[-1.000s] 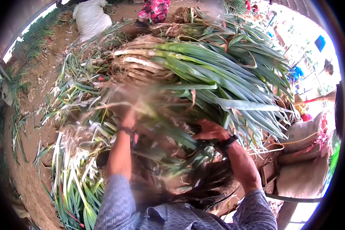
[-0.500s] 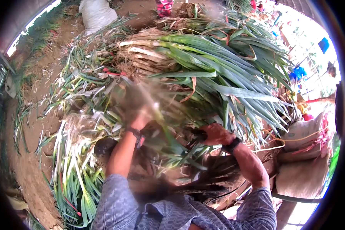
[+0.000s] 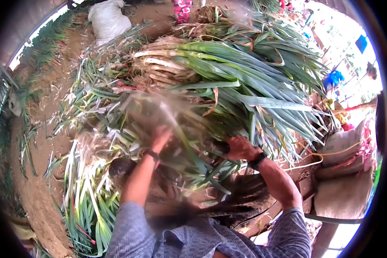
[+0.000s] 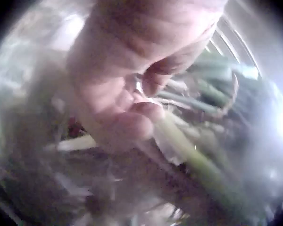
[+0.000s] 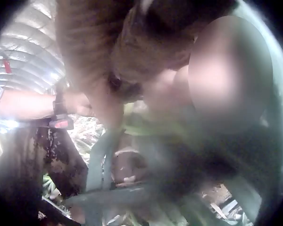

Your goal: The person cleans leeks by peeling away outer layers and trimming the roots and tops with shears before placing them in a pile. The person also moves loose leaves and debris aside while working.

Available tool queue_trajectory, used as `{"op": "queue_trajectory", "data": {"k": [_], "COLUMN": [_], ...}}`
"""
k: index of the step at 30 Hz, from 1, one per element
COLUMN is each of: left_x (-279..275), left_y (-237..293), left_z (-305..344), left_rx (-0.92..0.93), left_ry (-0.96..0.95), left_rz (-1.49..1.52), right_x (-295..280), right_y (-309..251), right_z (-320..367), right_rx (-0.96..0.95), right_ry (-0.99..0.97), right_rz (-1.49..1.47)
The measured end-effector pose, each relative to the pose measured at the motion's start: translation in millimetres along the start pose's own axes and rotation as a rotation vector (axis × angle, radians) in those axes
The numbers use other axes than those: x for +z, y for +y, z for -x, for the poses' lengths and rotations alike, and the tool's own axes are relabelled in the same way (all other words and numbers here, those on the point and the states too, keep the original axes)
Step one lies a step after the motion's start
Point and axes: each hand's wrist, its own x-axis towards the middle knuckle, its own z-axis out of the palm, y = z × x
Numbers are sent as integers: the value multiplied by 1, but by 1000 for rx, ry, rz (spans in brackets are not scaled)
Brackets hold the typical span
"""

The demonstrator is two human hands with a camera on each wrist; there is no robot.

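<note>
Near the middle of the head view, my left hand [image 3: 161, 136] grips a green onion [image 4: 184, 153] by its pale stalk. In the left wrist view its fingers curl round the stalk, and the thumb lies close to the fingertips. The stalk slants down to the right toward my right hand [image 3: 241, 148], blurred in the head view. My right hand's fingers are curled at the green leaves [image 5: 132, 123] in the right wrist view, the leaves passing under the fingertips. A dark shape beside the right thumb is blurred.
A big pile of green onions [image 3: 245, 81] lies just beyond my hands, roots to the left. Trimmed white-stalked onions [image 3: 86, 189] lie at the left, with leaf scraps [image 3: 99, 92] behind. A white sack [image 3: 109, 21] stands at the back, stuffed sacks [image 3: 344, 185] at the right.
My left hand has drawn back from farther forward, with the onion in it, and moved slightly right. My right hand has stayed near the same place. The onion pile looks unchanged.
</note>
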Motion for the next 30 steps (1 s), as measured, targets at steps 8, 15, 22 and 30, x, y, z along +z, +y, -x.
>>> {"op": "queue_trajectory", "data": {"k": [8, 15, 22, 30], "left_x": [24, 19, -14, -37], "left_y": [-20, -1, 45, 86], "left_z": [-76, -94, -46, -1], "left_rx": [301, 61, 104, 190], "left_ry": [186, 113, -98, -111], "left_rz": [-24, 527, 945, 975], "right_x": [-3, -12, -24, -27], "right_y": [-2, -4, -14, -24], "right_z": [-10, -2, 6, 10], "right_rx": [0, -40, -172, -161], "right_ry": [-45, 61, 153, 266], "right_rz": [42, -98, -140, -152]}}
